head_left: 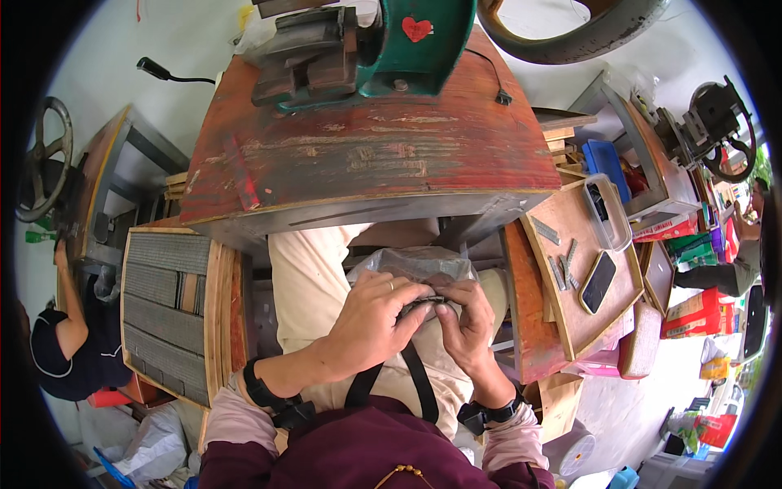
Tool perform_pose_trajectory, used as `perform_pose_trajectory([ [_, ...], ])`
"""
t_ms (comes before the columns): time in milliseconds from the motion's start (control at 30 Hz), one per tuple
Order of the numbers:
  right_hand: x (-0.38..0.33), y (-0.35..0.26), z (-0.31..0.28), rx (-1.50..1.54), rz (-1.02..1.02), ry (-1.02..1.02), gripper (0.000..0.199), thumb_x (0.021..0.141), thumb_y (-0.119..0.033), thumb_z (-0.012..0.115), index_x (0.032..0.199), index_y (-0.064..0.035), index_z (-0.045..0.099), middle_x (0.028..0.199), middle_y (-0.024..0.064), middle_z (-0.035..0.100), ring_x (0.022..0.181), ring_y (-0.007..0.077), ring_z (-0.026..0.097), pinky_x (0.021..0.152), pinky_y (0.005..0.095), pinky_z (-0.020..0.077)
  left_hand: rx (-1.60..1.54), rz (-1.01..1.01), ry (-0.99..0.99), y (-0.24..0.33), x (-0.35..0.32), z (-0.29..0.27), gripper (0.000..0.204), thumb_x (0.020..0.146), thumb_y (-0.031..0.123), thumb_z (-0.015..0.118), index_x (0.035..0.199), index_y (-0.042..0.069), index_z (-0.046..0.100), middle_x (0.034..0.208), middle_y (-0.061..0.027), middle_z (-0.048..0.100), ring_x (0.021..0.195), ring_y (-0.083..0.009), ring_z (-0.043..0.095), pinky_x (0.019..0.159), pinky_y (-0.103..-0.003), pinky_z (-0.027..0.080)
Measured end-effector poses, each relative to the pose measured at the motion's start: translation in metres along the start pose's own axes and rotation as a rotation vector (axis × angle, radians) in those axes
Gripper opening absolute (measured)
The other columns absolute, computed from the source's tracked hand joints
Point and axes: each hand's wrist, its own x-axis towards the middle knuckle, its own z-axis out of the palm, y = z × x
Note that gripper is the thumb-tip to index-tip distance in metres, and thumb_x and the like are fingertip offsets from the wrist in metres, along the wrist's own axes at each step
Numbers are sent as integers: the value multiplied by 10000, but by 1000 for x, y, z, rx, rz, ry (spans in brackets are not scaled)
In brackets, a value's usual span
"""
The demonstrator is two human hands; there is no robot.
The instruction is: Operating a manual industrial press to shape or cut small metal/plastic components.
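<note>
Over my lap, both hands are closed around a few small dark metal pieces (pixel 422 302), partly hidden by the fingers. My left hand (pixel 371 314) pinches them between thumb and fingers. On their other side, my right hand (pixel 466 324) grips the end with its thumb and fingertips. Just beyond the hands a clear plastic bag (pixel 419 262) lies on my lap. To the left stands a wooden tray (pixel 213 306) packed with rows of grey metal strips (pixel 163 322). A second wooden tray (pixel 615 319), at the right, bears several loose metal strips (pixel 560 272).
Ahead is a worn red workbench (pixel 342 167) carrying a green press (pixel 415 49). The right tray also holds a phone (pixel 599 282) and a clear plastic box (pixel 609 213). Another person (pixel 77 334) works at far left; one more (pixel 745 244) is at far right.
</note>
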Motion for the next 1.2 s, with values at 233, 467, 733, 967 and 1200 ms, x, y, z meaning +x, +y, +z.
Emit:
perform_pose_trajectory([
  [233,-3,36,-46,-414,559,345,137,822,-33,583,952,6,602,832,132,609,773,202,594,690,312,474,144,-117,68,-40,-20,3,445,792,184,677,1170,17,514,998,-143,588,1029,-328,483,914,-426,352],
  [467,-95,152,-224,-606,674,676,370,943,-219,521,1187,59,520,1095,219,592,961,231,598,782,337,502,467,-626,576,-120,-121,-92,143,779,128,627,884,33,644,765,-162,620,752,-355,584,696,-436,465],
  [733,-40,135,-176,-637,693,613,370,942,-218,523,1187,60,521,1102,221,589,965,233,596,787,336,501,1006,-1310,460,-233,-238,-197,609,786,295,677,1265,-13,460,1333,-240,379,1256,-406,290,995,-532,282],
  [967,-12,134,-151,-635,698,560,370,941,-216,524,1188,60,521,1108,223,587,969,235,595,792,336,500,1271,-957,311,-253,-254,-201,464,814,251,632,1167,-39,547,1300,-210,444,1256,-384,327,1016,-525,273],
  [1200,3,132,-136,-635,688,522,370,940,-215,526,1188,60,521,1114,224,584,973,237,594,796,335,499,1344,-1089,105,-241,-233,-201,359,810,85,540,1120,-94,578,1328,-196,440,1291,-372,308,1046,-548,243],
])
